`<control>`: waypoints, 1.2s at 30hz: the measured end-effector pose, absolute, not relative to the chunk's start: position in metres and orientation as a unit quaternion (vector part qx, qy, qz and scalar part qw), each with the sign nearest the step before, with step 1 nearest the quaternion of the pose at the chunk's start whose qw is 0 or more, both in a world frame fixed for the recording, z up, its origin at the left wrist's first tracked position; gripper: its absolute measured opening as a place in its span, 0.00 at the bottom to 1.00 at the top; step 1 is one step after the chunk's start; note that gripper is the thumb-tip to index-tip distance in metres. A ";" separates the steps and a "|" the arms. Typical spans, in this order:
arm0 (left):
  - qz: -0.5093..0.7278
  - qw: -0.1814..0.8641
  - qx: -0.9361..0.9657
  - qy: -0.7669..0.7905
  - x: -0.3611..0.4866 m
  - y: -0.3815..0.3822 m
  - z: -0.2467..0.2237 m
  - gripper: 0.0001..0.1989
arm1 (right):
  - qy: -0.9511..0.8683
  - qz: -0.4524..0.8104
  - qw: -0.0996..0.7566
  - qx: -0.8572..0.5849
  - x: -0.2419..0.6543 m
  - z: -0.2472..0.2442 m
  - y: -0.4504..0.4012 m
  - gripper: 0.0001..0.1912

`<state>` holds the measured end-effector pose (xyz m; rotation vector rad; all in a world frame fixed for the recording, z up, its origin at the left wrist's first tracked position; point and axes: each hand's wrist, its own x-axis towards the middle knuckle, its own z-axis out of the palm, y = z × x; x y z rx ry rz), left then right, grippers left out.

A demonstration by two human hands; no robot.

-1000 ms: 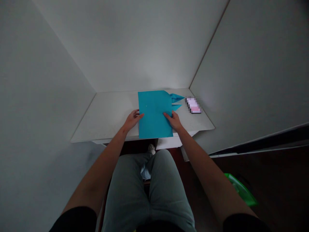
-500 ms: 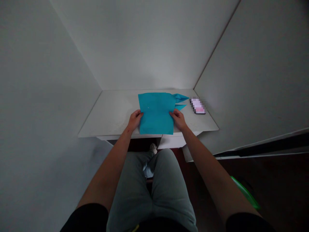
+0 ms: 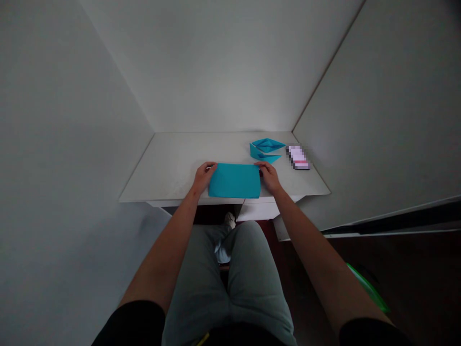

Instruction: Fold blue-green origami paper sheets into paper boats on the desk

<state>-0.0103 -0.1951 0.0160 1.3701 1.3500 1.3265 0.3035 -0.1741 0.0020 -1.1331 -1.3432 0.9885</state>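
Note:
A blue sheet of paper [image 3: 235,181], folded over into a wide rectangle, lies at the front edge of the white table. My left hand [image 3: 204,176] pinches its upper left corner. At the upper right corner, the fingers of my right hand [image 3: 268,176] are closed on the paper. Behind my right hand rests a folded blue paper shape [image 3: 266,145] with two pointed ends toward the right.
The white table [image 3: 173,163] stands against white walls. A phone [image 3: 298,157] with a lit, blurred screen lies at its right side. Below are a drawer front [image 3: 257,210] and my legs. Something green [image 3: 369,288] is at the lower right.
The paper's far half has come down toward me, so the sheet is now half as tall. More of the folded blue shape behind it shows. Both hands stay at the paper's sides.

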 end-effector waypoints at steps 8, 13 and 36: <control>0.506 0.385 0.532 0.560 -0.011 -0.193 0.011 0.16 | -0.590 0.505 0.456 -0.436 0.294 0.006 -0.185 0.40; 0.562 0.367 0.507 0.540 -0.010 -0.189 0.007 0.23 | -0.623 0.488 0.433 -0.431 0.293 0.002 -0.183 0.28; 0.372 0.286 0.728 0.500 -0.002 -0.199 0.015 0.16 | -0.782 0.257 0.386 -0.416 0.294 -0.001 -0.180 0.19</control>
